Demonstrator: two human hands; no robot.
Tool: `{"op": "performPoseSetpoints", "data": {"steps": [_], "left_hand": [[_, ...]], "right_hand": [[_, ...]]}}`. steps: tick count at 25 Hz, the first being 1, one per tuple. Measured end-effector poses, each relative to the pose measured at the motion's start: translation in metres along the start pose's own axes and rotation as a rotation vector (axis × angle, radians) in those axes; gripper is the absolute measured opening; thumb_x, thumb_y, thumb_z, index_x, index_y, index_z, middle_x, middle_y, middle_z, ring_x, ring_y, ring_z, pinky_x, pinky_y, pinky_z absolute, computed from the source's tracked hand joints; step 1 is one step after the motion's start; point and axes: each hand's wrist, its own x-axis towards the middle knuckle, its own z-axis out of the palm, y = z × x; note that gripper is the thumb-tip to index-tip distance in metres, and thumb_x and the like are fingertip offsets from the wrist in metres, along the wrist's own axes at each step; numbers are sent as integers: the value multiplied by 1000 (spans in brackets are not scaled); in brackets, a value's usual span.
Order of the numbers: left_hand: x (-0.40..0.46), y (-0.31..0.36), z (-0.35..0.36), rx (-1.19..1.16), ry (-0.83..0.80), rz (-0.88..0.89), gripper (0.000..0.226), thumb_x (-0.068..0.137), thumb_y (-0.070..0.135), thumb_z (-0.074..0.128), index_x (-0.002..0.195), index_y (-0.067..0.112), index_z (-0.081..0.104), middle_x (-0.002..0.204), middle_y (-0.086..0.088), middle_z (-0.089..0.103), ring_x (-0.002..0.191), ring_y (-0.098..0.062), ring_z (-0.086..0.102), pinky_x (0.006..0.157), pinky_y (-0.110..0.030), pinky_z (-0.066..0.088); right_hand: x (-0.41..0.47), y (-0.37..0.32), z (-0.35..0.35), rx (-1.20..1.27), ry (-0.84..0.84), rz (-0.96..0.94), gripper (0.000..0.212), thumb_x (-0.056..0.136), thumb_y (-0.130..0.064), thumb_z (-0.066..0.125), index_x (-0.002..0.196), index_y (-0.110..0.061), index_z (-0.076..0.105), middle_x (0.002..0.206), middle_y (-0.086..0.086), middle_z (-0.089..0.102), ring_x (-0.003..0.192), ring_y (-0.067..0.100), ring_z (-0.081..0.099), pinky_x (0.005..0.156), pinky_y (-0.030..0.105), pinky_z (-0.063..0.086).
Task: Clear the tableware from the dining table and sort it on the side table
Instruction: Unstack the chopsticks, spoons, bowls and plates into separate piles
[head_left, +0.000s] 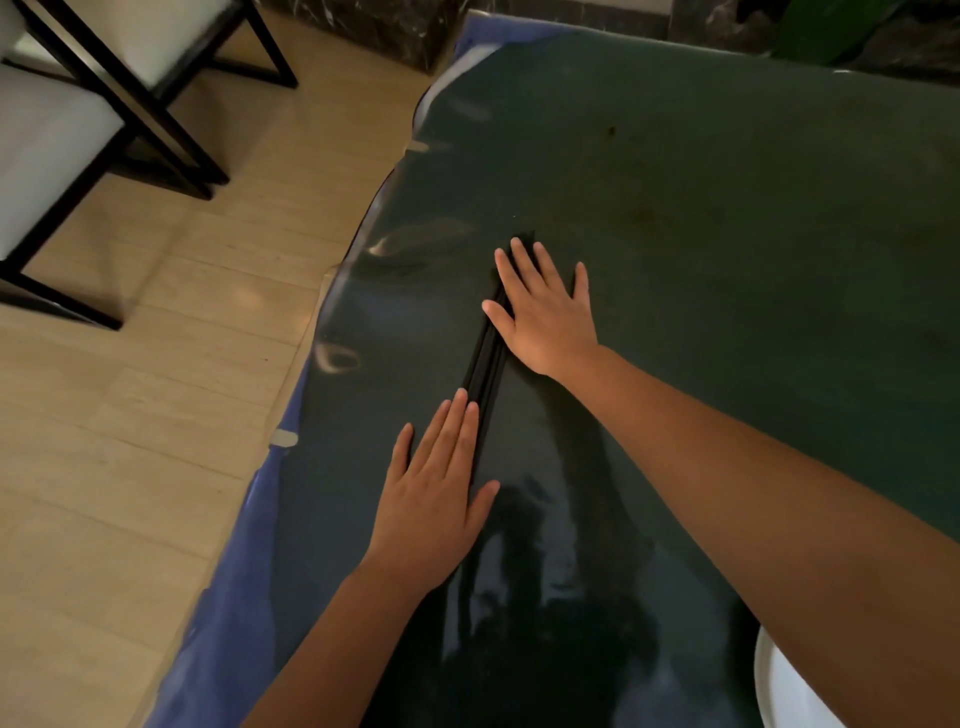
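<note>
Fingers (519, 265) flat beside black chopsticks (485, 364)

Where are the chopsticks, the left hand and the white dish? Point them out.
chopsticks (485, 364), head view, the bare stretch between the hands.
left hand (434, 499), head view, its back.
white dish (784, 691), head view, its visible rim at lower right.

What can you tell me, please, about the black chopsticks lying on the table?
The black chopsticks are a bunch of thin, dark, matte sticks lying flat and side by side on the glossy dark green table, running away from the viewer. The right hand lies flat over their far part, fingers straight; the left hand rests flat against their near part. Their number is hard to tell.
</note>
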Motion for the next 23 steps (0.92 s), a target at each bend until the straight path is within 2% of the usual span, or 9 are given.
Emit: {"op": "performPoseSetpoints", "data": {"steps": [2, 5, 9, 13, 17, 19, 20, 21, 23], "left_hand": [[1, 1, 0, 12, -5, 4, 69, 91, 53, 13, 146, 15, -4, 156, -1, -3, 143, -19, -3, 115, -42, 8], [-1, 1, -1, 31, -10, 30, 67, 92, 52, 18, 146, 15, 4, 155, -2, 6, 143, -20, 6, 114, -46, 17], [-4, -2, 1, 34, 18, 24, 68, 92, 50, 25, 145, 9, 13, 154, -7, 13, 142, -25, 14, 112, -46, 20], [-5, -2, 1, 8, 12, 38, 69, 92, 52, 22, 146, 12, 6, 154, -5, 9, 143, -24, 8, 113, -46, 16], [-10, 7, -11, -57, 67, 26, 68, 92, 49, 24, 147, 18, 3, 156, -1, 6, 144, -18, 4, 115, -46, 7], [-13, 25, -25, -113, 116, 42, 64, 91, 43, 31, 146, 13, 20, 153, -2, 20, 143, -19, 18, 114, -47, 11], [-15, 37, -32, -169, 142, 71, 59, 90, 38, 36, 141, 9, 34, 146, -4, 38, 136, -22, 36, 112, -46, 21], [-18, 52, -38, -234, 178, 103, 50, 89, 32, 42, 131, 6, 48, 131, -7, 57, 120, -25, 54, 106, -45, 33], [-29, 86, -49, -364, 235, 140, 33, 85, 21, 53, 111, 4, 64, 96, -7, 72, 86, -25, 68, 82, -38, 52]], "right_hand": [[0, -3, 0, 3, 36, -24, 59, 96, -49, 17, 147, -23, 4, 159, -3, 0, 145, 16, -5, 114, 54, 1], [-7, -7, 6, 15, 87, -74, 56, 98, -43, 19, 147, -18, 10, 158, -1, 7, 145, 14, 0, 116, 49, 4], [-14, -6, 12, -29, 55, -96, 66, 93, -51, 8, 147, -15, 0, 158, -1, -3, 144, 12, -6, 116, 48, 0], [-15, -6, 7, -27, 8, -91, 64, 95, -51, 12, 147, -16, -2, 158, -2, -5, 144, 12, -9, 116, 51, -2], [-27, -3, -19, 105, 89, -49, 57, 97, -42, 25, 147, -15, 16, 157, 1, 15, 145, 15, 4, 115, 53, 3], [-46, 15, -45, 177, 142, -41, 48, 96, -33, 36, 140, -15, 34, 148, 4, 37, 141, 19, 22, 114, 51, 10], [-62, 28, -59, 196, 141, -70, 42, 94, -28, 42, 134, -15, 45, 139, 6, 49, 135, 22, 35, 112, 49, 17], [-81, 43, -73, 205, 122, -112, 35, 92, -22, 47, 125, -14, 55, 128, 8, 58, 126, 24, 47, 109, 45, 26], [-129, 76, -99, 208, 67, -164, 26, 88, -14, 52, 110, -11, 66, 108, 10, 68, 104, 27, 62, 94, 38, 44]]}}
